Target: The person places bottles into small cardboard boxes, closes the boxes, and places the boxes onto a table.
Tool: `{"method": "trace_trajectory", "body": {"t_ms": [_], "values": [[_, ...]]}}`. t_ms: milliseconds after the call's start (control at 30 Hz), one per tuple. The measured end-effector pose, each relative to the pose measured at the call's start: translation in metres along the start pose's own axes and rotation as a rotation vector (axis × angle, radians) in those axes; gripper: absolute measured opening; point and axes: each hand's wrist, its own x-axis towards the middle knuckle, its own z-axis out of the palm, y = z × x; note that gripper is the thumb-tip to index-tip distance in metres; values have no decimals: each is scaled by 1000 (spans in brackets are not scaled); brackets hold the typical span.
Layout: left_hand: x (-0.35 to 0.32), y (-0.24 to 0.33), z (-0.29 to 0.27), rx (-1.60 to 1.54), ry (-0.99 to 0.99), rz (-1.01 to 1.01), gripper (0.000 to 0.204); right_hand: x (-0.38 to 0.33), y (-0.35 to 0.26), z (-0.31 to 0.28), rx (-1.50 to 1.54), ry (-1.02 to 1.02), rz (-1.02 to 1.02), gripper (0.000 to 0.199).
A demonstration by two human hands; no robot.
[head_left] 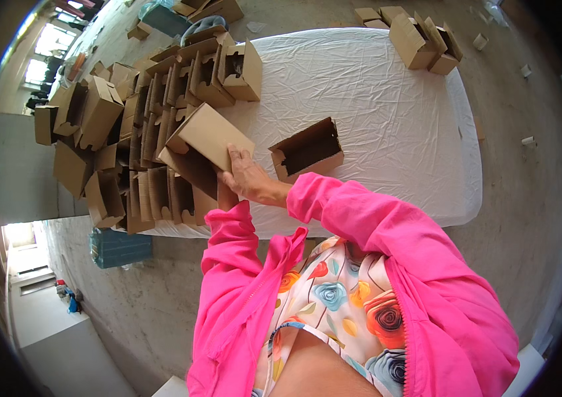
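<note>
Head view: hands (pixel 241 177) grip flat-sided brown cardboard box (pixel 211 135); wrinkled white sheet (pixel 373 99).

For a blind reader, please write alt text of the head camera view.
Two hands hold a folded cardboard box above a white-covered table; the right hand grips its near edge. Many folded boxes crowd the table's left, and one open box lies alone.

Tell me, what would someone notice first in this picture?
Probably the bright pink sleeves reaching up from the bottom, with the right hand pressing on a brown cardboard box at the middle of the table. The left hand is hidden under that box. Next, the big heap of folded boxes on the left of the white-covered table.
</note>
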Motion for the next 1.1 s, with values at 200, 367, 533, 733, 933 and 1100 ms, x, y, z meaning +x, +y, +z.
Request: {"method": "trace_trajectory", "body": {"t_ms": [200,367,533,733,933,1100], "values": [[-4,44,-15,-283,59,-1,41,29,54,20,-2,89,-57,23],[-10,76,-60,-1140,-651,-300,31,32,34,-16,-125,-78,65,18],[-49,113,-75,-1395,-984,-721,45,54,23,-20,96,-336,436,24],[-119,125,-55,-1016,-348,24,48,57,47,-9,663,-271,370,50],[-177,121,-11,-890,-397,100,69,-17,41,-100,1055,-531,306,40],[-172,84,23,-527,-643,130,67,-55,74,-140,1001,-195,144,49]]}}
